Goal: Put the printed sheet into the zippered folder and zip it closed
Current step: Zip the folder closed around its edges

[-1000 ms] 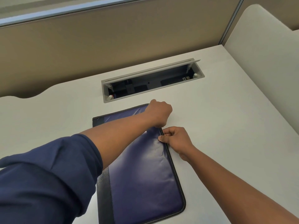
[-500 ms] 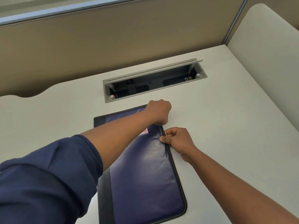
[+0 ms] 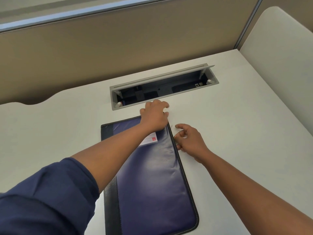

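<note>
1. Head view: your zippered folder (image 3: 157, 192) lies flat on the white desk (image 3: 237, 133), long axis running near to far, dark spine strip along its left side.
2. Your left hand (image 3: 155, 117) reaches over the folder's far right corner — fingers spread and loose, gripping nothing that I can make out.
3. Your right hand (image 3: 189, 141) sits just right of the folder's right edge, fingers loosely curled and holding nothing; fingertips close to the stitched edge, contact unclear.
4. Small white label (image 3: 149, 139) with a red mark shows on the folder's cover, just below your left wrist.
5. Printed sheet isn't visible anywhere — can't tell if it's inside.
6. Open cable tray (image 3: 164, 87) is recessed in the desk just beyond your left hand, lid tilted up.
</note>
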Motion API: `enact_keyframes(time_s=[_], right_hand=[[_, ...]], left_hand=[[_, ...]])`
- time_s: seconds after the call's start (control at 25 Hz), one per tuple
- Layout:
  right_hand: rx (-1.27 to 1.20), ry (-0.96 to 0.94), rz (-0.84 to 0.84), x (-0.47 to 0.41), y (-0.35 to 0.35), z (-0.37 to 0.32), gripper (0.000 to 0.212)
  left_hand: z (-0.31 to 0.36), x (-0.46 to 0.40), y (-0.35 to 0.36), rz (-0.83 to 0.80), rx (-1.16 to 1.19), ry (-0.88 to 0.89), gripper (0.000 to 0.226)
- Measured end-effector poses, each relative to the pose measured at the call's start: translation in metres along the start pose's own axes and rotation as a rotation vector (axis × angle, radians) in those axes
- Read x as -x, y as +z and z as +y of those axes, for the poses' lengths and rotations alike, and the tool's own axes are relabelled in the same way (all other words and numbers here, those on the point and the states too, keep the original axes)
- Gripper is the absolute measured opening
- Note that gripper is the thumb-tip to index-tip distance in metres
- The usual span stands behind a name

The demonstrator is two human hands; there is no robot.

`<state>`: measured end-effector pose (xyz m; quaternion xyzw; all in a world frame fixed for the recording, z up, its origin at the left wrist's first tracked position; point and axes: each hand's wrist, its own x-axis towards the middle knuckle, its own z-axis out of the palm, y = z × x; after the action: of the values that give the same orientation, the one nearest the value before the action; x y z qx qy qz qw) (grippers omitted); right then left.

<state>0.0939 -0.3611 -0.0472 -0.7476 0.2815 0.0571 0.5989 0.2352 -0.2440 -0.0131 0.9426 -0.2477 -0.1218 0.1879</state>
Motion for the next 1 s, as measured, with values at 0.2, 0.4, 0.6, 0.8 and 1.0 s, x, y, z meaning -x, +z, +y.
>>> enact_keyframes(time_s=[0.2, 0.4, 0.6, 0.8, 1.0], right_hand=[[0.535, -0.24, 0.012, -0.02, 0.002, -0.006, 0.049], [0.553, -0.33, -0.076, -0.032, -0.005, -0.015, 0.014], [0.617, -0.324, -0.07, -0.028, -0.005, -0.014, 0.008], [0.666, -0.371, -0.002, -0.016, -0.002, -0.009, 0.013], [0.728, -0.437, -0.059, -0.001, -0.006, 0.001, 0.015]], left_hand=[[-0.029, 0.004, 0.011, 0.017, 0.038, -0.098, 0.023], [-0.036, 0.002, 0.013, 0.063, 0.171, -0.111, 0.017], [-0.038, 0.001, 0.016, 0.054, 0.237, -0.119, 0.013], [-0.038, 0.0, 0.02, 0.076, 0.248, -0.126, 0.01], [-0.036, 0.003, 0.026, 0.07, 0.217, -0.102, 0.009]])
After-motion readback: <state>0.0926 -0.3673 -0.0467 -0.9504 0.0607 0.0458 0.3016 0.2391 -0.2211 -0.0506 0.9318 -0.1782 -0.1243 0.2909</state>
